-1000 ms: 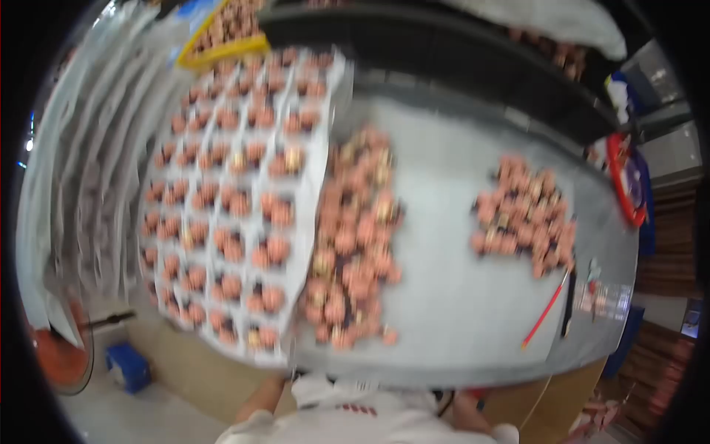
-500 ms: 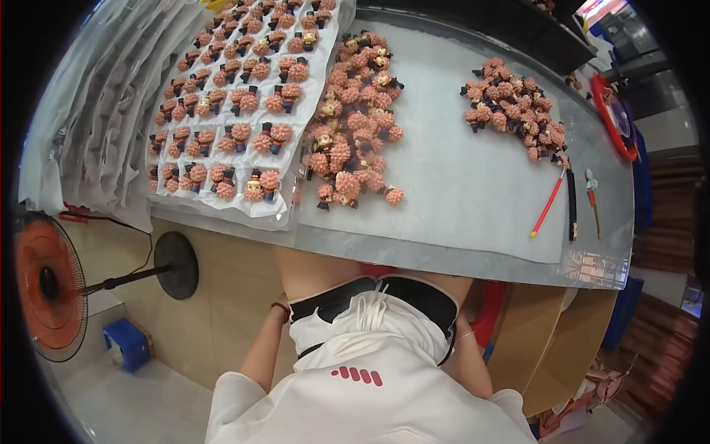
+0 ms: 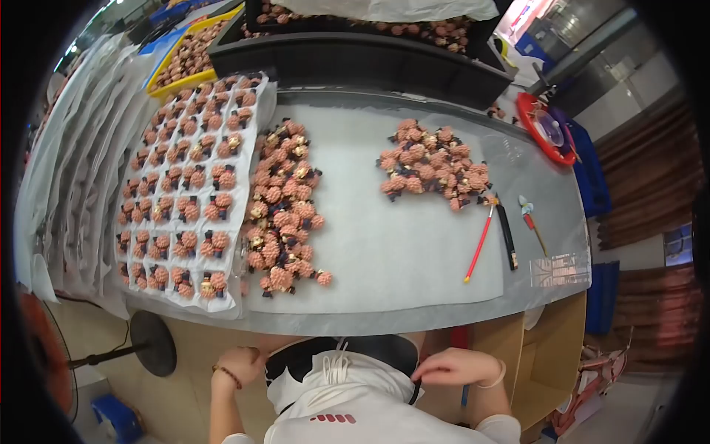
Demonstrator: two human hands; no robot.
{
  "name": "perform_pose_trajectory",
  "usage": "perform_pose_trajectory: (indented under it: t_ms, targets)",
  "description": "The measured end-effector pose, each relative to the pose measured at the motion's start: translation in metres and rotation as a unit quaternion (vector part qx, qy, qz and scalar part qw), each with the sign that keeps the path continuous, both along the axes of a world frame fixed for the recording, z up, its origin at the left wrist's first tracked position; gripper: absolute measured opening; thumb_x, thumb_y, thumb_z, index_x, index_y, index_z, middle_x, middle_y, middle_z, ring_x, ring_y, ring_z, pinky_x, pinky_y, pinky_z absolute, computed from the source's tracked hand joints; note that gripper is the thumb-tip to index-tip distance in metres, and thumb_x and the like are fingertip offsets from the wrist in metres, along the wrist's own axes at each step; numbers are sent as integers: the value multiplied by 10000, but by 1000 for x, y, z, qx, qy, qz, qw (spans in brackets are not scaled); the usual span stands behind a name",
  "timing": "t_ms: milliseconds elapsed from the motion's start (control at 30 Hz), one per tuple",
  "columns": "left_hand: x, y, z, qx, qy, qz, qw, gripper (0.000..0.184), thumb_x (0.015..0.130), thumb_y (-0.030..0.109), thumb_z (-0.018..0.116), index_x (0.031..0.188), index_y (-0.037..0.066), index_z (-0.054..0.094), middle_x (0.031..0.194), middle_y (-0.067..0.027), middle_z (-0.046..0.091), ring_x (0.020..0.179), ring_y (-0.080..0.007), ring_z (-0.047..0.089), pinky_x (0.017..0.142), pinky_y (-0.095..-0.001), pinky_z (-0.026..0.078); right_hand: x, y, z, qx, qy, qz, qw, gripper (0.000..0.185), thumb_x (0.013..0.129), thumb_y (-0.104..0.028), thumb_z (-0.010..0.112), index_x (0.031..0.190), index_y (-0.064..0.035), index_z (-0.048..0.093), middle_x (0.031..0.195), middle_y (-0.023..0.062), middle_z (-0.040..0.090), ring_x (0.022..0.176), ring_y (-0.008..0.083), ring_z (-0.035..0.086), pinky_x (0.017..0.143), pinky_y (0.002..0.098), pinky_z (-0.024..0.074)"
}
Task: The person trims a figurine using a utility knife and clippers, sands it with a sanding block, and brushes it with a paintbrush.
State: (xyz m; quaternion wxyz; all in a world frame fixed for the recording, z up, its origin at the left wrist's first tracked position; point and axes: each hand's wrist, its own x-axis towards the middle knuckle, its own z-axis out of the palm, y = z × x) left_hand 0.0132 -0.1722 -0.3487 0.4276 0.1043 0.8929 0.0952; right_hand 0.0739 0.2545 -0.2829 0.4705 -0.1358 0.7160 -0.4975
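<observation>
Left hand loosely curled, I can't tell if it's holding anything; right hand half-open, looks empty. Little figures piled mid-frame, well above both, more in the left-side tray and upper-left yellow bin

Fan: orange, at lower left, partly cut off by the view's dark edge; a dark pole joins it to a round black base.
Floor: pale; a blue object sits on it near the fan, its kind hard to tell.
Cardboard box: open, below the right end of the grey table.
Red basin: round, at the far right corner, with something clear and purple inside.
Blue bin: just beyond the right edge.
Curtains: brown, in folds, at right.
</observation>
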Motion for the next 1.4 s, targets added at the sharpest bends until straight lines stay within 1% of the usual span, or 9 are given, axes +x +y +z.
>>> perform_pose_trajectory:
  t_ms: [100,167,267,367,467,633,767,1133,1400]
  targets:
    - [-31,47,73,338,-102,-82,932,276,880,301,486,817,68,620,749,-145,613,715,-309,599,625,-375,473,-50,4,86,-177,82,72,978,215,826,-127,620,1017,-30,629,979,96,639,851,205,606,732,284,478]
    - [-35,74,71,492,-102,-178,846,229,879,265,517,850,53,599,752,-112,597,701,-296,579,615,-370,459,-74,12,102,-66,264,-94,958,190,758,-85,656,940,-31,640,932,87,640,840,196,601,696,276,466]
    - [-45,109,80,541,-68,-229,807,207,874,240,528,859,49,608,776,-103,609,717,-280,581,639,-353,456,-131,4,76,241,534,-316,746,139,721,-44,644,842,-45,576,939,107,601,754,247,577,665,305,460]
    - [-51,118,94,591,-1,-198,782,182,864,213,540,879,49,615,802,-94,624,730,-258,588,658,-345,457,-155,20,38,381,614,-224,654,153,726,-52,647,856,-56,566,932,102,584,705,247,560,644,304,462]
    - [-52,117,98,634,41,-113,764,151,833,174,580,904,47,619,824,-85,633,742,-242,593,679,-342,460,-150,13,40,403,612,-200,650,180,731,-52,649,895,-51,573,920,100,583,732,234,578,650,294,468]
    - [-41,133,93,622,220,48,750,246,727,82,693,955,39,610,900,-95,636,823,-252,606,738,-318,471,-97,-44,53,-5,291,-312,904,167,788,-13,621,944,-9,562,921,83,583,821,180,600,741,297,475]
    - [-37,152,78,672,313,64,668,466,632,69,772,1055,27,580,988,-132,633,910,-282,611,754,-352,480,-59,-116,20,-384,2,-424,820,80,851,-72,585,879,2,571,960,95,538,896,170,545,780,287,445]
    - [-39,132,72,660,241,91,706,505,618,111,797,1048,-58,593,988,-161,635,938,-308,613,816,-379,492,-62,-124,6,-274,153,-325,892,159,849,-136,577,788,9,596,931,129,558,829,190,540,740,286,440]
    - [-41,134,70,653,245,47,715,486,635,149,782,1056,-16,603,954,-131,621,888,-268,599,816,-406,486,-60,-124,0,-408,93,-408,812,165,829,6,562,961,17,463,921,133,592,832,174,584,763,315,479]
